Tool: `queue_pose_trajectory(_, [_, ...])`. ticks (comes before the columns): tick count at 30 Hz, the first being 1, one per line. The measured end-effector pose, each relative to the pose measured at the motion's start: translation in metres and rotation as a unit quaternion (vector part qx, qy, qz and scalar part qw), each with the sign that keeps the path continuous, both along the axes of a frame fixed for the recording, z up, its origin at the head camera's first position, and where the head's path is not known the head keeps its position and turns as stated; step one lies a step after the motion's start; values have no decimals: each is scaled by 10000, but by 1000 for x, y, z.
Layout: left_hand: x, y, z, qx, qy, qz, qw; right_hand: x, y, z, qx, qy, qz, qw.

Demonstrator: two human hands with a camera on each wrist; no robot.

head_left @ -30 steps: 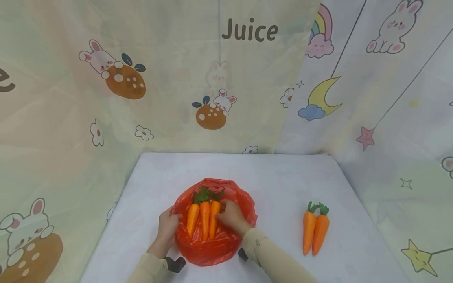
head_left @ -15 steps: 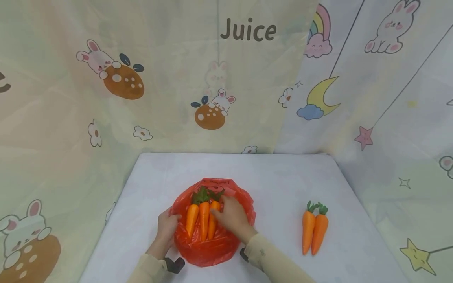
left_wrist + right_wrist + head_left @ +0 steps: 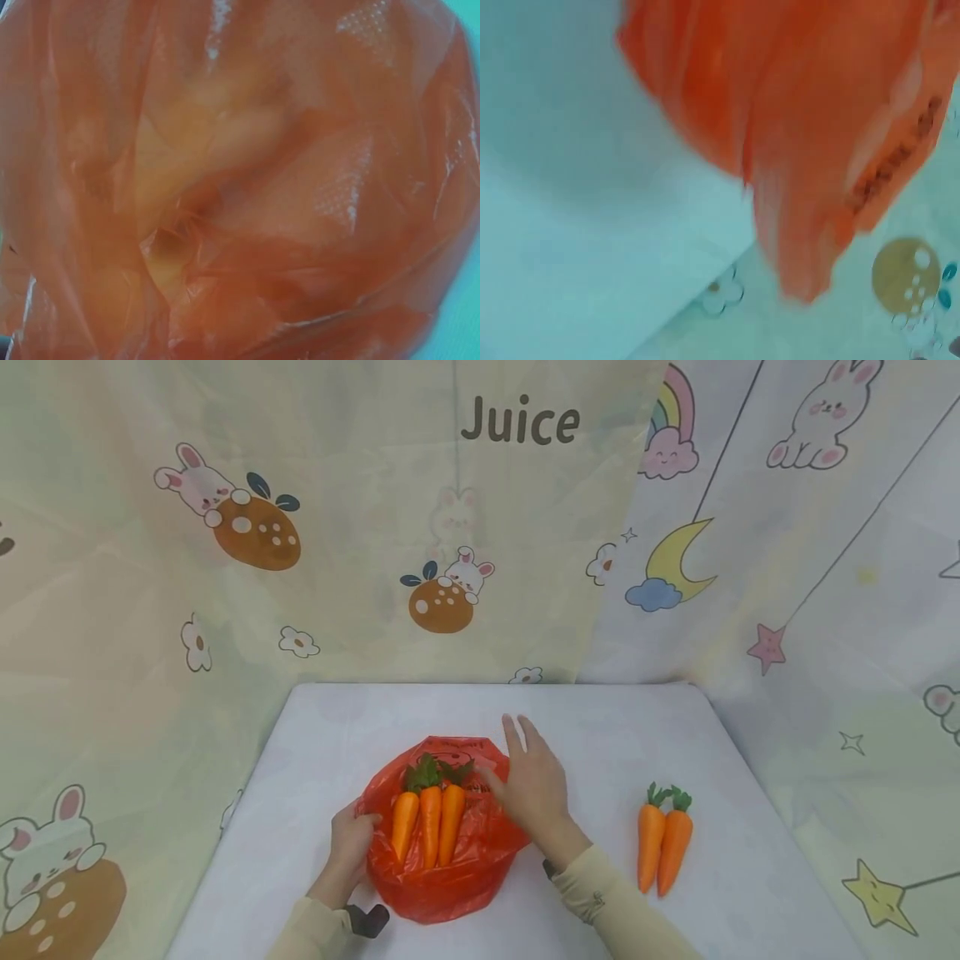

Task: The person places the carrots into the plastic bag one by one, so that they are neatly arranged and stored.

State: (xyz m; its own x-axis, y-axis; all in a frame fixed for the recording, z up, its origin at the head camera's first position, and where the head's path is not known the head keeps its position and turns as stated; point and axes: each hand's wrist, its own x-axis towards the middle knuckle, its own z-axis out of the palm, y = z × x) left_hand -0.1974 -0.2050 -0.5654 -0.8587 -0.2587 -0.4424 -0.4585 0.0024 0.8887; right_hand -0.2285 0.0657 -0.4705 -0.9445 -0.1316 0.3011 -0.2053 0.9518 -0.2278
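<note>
A red plastic bag (image 3: 438,893) lies on the table with its mouth spread wide, and three carrots with green tops rest inside it. The middle carrot (image 3: 431,827) sits between the left carrot (image 3: 405,825) and the right carrot (image 3: 452,825). My left hand (image 3: 351,839) pinches the bag's left rim, thumb on the inside. At the bag's right rim is my right hand (image 3: 536,785), its fingers stretched out and holding nothing. Crumpled red film of the bag (image 3: 247,187) fills the left wrist view. In the right wrist view the bag's side (image 3: 802,112) hangs blurred.
Two more carrots lie side by side on the right of the white table (image 3: 592,727), a left one (image 3: 651,847) and a right one (image 3: 676,852). A printed cloth backdrop (image 3: 360,543) stands behind and on both sides.
My right hand has left the right carrot in the bag and moved right and up to the bag's rim, fingers spreading. My left hand keeps its place on the left rim.
</note>
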Motion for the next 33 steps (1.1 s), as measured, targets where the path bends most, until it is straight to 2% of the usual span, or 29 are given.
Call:
queue_pose_trajectory(3, [0, 0, 0, 2, 5, 18, 10000, -6, 18, 4, 97, 230, -157, 9996])
queue_pose_trajectory(6, [0, 0, 0, -7, 5, 18, 10000, -10, 38, 2, -55, 142, -384, 9991])
queue_pose_trajectory(11, [0, 0, 1, 0, -21, 18, 10000, -10, 71, -11, -236, -400, -929, 9946])
queue_pose_trajectory(15, [0, 0, 1, 11, -26, 20, 10000, -6, 95, -26, -204, -899, -1383, 9861])
queue_pose_trajectory(19, [0, 0, 0, 0, 23, -1, 10000, -2, 117, -40, -113, -1293, -1673, 9773])
queue_pose_trajectory(25, [1, 1, -1, -28, 48, -10, 10000, 5, 146, -54, 10, -1568, -1854, 9701])
queue_pose_trajectory(31, [1, 1, -1, -27, 6, 8, 10000, 20, 170, -55, 58, -1683, -1601, 9726])
queue_pose_trajectory(33, [1, 1, -1, -27, 11, 8, 10000, 23, 175, -54, 4, -1846, -1580, 9700])
